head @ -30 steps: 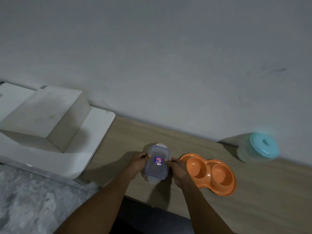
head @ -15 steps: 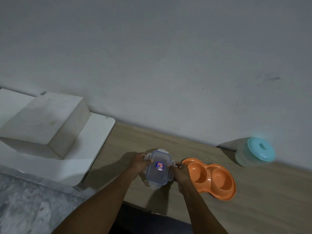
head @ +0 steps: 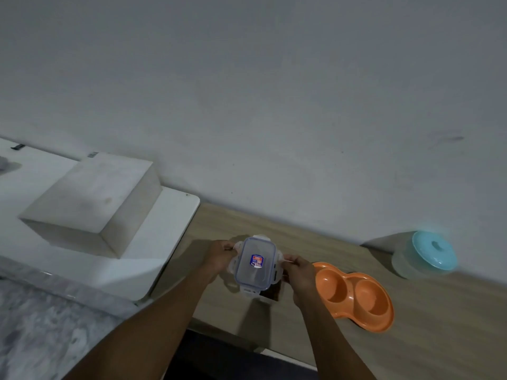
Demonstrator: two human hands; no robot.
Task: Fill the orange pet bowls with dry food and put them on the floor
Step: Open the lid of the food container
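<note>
An orange double pet bowl [head: 356,296] lies on the wooden counter [head: 439,325], both cups bare. Just left of it stands a small clear food container; its clear lid [head: 253,272], with blue seal and a red-blue sticker, sits lifted and shifted off the base, whose dark contents [head: 271,293] show at the lower right. My left hand [head: 220,255] pinches the lid's left flap. My right hand [head: 300,271] pinches the right flap, between the container and the bowl.
A round clear tub with a turquoise lid [head: 428,253] stands at the back right by the grey wall. A white box [head: 93,201] rests on a white surface [head: 153,242] to the left. Grey marble floor [head: 41,325] lies below left.
The side flaps of the lid have been unclipped and the lid has come up off the container, now sitting askew with the contents exposed. Both hands stayed on its sides.
</note>
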